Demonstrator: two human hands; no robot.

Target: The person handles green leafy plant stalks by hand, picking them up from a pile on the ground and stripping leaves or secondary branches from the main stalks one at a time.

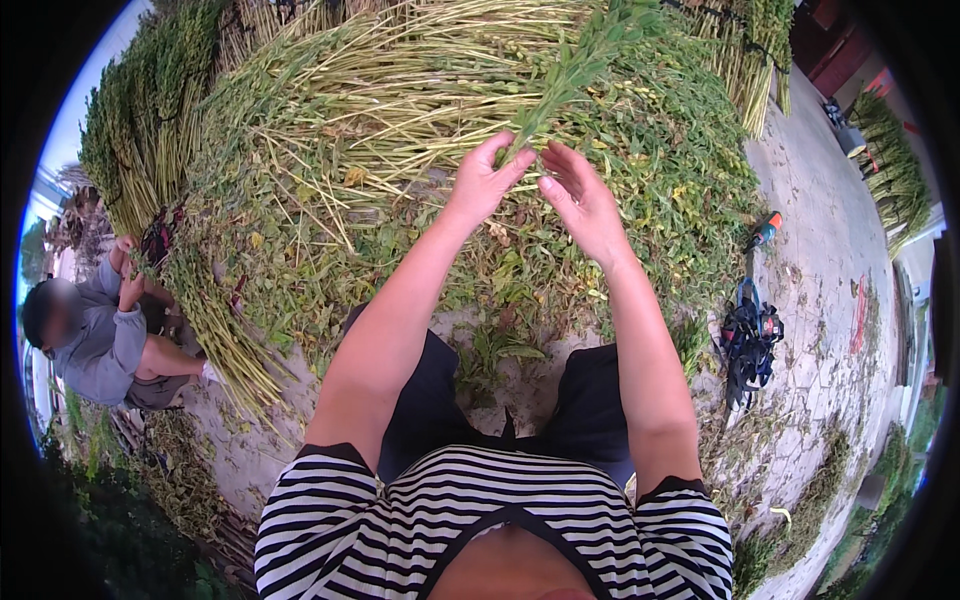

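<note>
My left hand [486, 174] is closed around the lower part of a green leafy plant stalk [570, 71], whose top leans up and to the right. Just right of it, my right hand [576, 186] has its fingers parted and curved beside the stalk's base; nothing is seen in its grasp. Beneath both hands spreads a heap of stripped green and yellowing leaves [510, 255]. Beyond the hands lies a thick layer of long pale-green cut stalks [405, 82], mostly lying crosswise.
A person [105, 337] sits at the left, hands on stalks, beside a loose bundle [225, 337]. Upright bundles [142, 120] stand at upper left, others [750, 67] at upper right. Dark straps [750, 337] and an orange-and-teal object [766, 229] lie on the paving [825, 300].
</note>
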